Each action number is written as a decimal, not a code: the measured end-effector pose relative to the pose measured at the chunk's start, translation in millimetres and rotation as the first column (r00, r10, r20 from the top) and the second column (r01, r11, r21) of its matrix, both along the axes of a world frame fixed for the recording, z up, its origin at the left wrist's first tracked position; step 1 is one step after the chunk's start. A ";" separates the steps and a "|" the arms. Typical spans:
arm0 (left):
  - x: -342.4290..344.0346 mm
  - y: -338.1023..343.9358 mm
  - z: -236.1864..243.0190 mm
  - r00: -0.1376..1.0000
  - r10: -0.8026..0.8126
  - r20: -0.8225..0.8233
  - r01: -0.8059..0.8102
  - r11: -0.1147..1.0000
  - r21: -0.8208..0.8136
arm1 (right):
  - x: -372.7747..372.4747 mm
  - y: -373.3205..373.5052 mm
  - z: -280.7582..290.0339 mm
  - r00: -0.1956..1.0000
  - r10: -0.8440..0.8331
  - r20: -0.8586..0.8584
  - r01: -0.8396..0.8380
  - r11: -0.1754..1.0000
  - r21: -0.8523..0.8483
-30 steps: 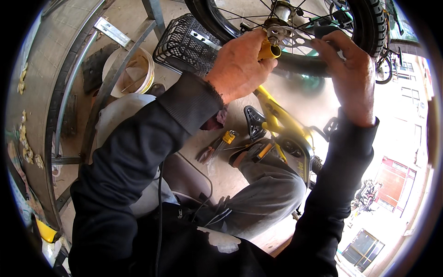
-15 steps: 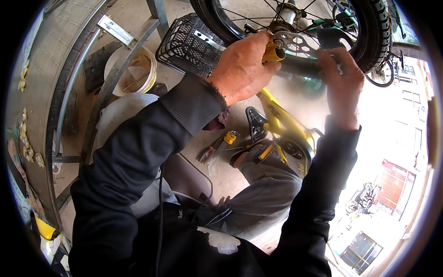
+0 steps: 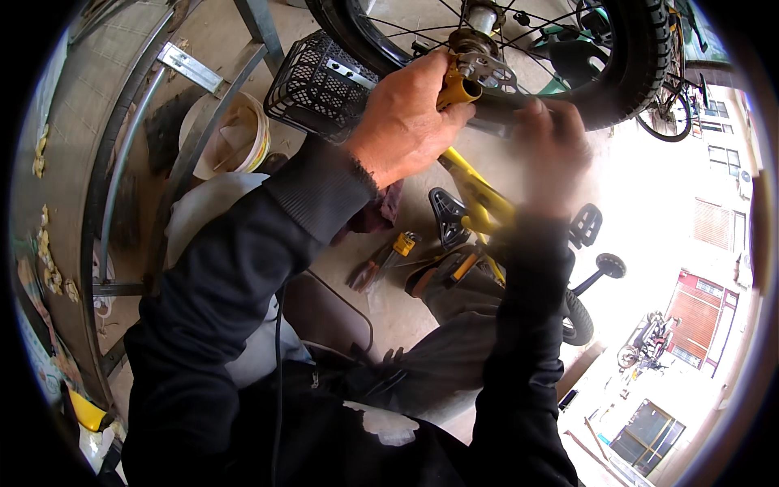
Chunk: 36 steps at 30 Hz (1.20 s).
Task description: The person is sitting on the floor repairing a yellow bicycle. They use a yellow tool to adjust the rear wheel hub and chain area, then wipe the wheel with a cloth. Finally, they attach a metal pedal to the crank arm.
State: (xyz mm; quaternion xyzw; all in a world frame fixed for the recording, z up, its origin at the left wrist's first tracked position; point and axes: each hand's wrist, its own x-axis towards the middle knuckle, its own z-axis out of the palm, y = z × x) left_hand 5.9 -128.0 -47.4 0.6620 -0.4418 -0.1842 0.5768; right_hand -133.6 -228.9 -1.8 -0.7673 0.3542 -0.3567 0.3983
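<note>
A tool (image 3: 403,243) with a yellow part lies on the floor (image 3: 345,260), and the yellow frame (image 3: 477,188) stands farther right. Beyond it on the right is the right hand (image 3: 556,146), near the wheel (it is blurred, so I cannot tell whether its fingers are together or hold anything). To its left, the left hand (image 3: 406,118) has its fingers clamped round a yellow tube (image 3: 459,92), just beside the metal plate (image 3: 487,71) at the hub (image 3: 482,18). The basket (image 3: 320,91) sits left of the wheel (image 3: 629,93), which is farthest.

Right-side glare, blurry right hand (image 3: 557,152)
</note>
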 end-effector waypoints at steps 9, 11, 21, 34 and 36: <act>-1.3 -2.6 -2.9 1.000 -0.017 -0.015 0.017 1.000 -0.004 | -4.9 -2.8 -13.3 0.992 0.046 0.121 -0.059 0.993 0.107; 1.7 -0.4 -1.2 1.000 -0.011 0.001 0.011 1.000 0.004 | -6.3 -2.6 -11.6 0.985 0.103 0.138 -0.117 0.988 0.098; 2.5 1.3 2.2 0.999 -0.033 -0.029 0.033 0.999 0.010 | -21.7 2.9 -29.7 0.997 0.071 0.036 -0.054 0.936 -0.349; 1.7 0.0 -0.1 0.999 -0.031 -0.019 0.032 0.999 0.015 | -20.9 9.7 -0.9 0.998 0.067 -0.001 -0.067 0.997 -0.029; 1.5 -0.1 0.0 0.999 -0.025 -0.020 0.025 1.000 0.008 | -19.1 9.2 0.4 0.998 0.061 -0.028 -0.063 0.996 -0.055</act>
